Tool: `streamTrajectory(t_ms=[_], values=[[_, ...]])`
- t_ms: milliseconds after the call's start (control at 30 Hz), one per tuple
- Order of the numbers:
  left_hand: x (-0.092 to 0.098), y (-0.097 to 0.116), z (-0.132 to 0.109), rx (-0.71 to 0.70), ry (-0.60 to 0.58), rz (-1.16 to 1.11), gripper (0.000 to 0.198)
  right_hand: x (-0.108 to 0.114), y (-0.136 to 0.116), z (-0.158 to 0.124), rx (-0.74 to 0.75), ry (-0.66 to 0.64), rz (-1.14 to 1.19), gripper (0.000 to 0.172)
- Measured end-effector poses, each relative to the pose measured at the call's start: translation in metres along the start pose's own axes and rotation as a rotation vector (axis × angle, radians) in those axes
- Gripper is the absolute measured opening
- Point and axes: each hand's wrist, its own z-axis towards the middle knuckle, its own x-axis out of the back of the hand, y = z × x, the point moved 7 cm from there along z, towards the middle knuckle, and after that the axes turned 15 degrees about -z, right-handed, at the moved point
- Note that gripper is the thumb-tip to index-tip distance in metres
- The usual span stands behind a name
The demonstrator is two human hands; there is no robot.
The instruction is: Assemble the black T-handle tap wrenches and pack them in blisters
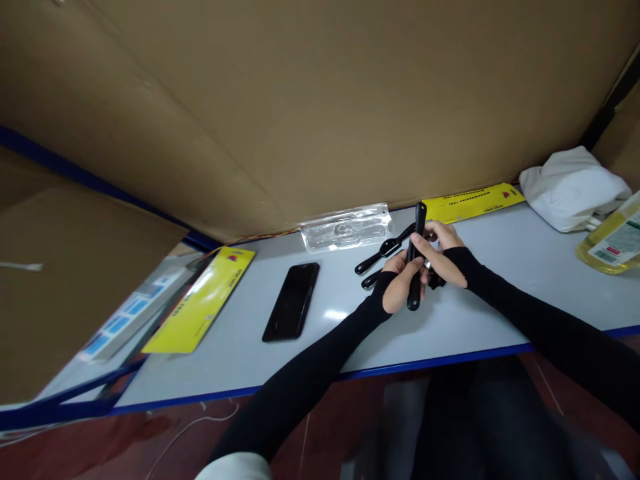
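Note:
Both hands are closed on a black two-handled spokeshave (pixel 419 217), held upright over the table. My left hand (pixel 400 283) grips its lower part, with the thumb across it. My right hand (pixel 445 250) holds it around the middle from the right side, hiding the blade area. Just left of the hands another black spokeshave (pixel 389 248) lies on the table. A further black handle (pixel 370 280) pokes out beside my left hand; the rest of that tool is covered. Under my right hand a small dark part (pixel 437 280) shows, too hidden to name.
Behind the hands lie a clear plastic blister pack (pixel 345 228) and a yellow printed card (pixel 473 203). A black phone (pixel 291 302) and another yellow card (pixel 200 303) are to the left. At right stand a white cloth bundle (pixel 573 187) and a bottle of yellow liquid (pixel 613 240).

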Motion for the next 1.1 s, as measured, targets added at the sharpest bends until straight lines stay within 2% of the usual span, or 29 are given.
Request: streamTrajectory(t_ms=[67, 100, 167, 233, 333, 500, 700, 833, 900, 1000, 1100], values=[[0.005, 0.003, 0.002, -0.037, 0.042, 0.020, 0.043, 0.017, -0.010, 0.002, 0.152, 0.102, -0.143, 0.045], [0.008, 0.003, 0.003, -0.041, 0.059, 0.022, 0.042, 0.022, -0.014, 0.003, 0.215, 0.101, -0.179, 0.047], [0.012, 0.000, 0.004, -0.023, 0.073, 0.013, 0.040, 0.024, -0.020, 0.003, 0.285, 0.009, -0.175, 0.044], [0.014, -0.004, 0.003, 0.011, 0.071, -0.001, 0.039, 0.020, -0.022, 0.001, 0.323, -0.099, -0.155, 0.033], [0.013, -0.006, 0.001, 0.025, 0.069, -0.012, 0.039, 0.014, -0.023, -0.002, 0.364, -0.168, -0.145, 0.018], [0.011, -0.009, 0.000, 0.016, 0.067, -0.020, 0.036, 0.013, -0.019, -0.001, 0.338, -0.168, -0.191, 0.016], [0.015, -0.019, 0.002, 0.015, 0.059, -0.014, 0.034, 0.012, -0.017, 0.000, 0.335, -0.219, -0.214, 0.004], [0.017, -0.021, 0.005, 0.038, 0.070, -0.036, 0.037, 0.004, -0.018, -0.005, 0.447, -0.255, -0.176, 0.021], [0.017, -0.020, 0.006, 0.037, 0.081, -0.047, 0.036, 0.002, -0.017, -0.007, 0.458, -0.225, -0.192, 0.023], [0.017, -0.019, 0.006, 0.031, 0.096, -0.048, 0.031, 0.008, -0.014, -0.006, 0.408, -0.113, -0.211, 0.006], [0.016, -0.018, 0.005, 0.006, 0.118, -0.041, 0.030, 0.011, -0.012, -0.005, 0.376, -0.083, -0.242, 0.019]])
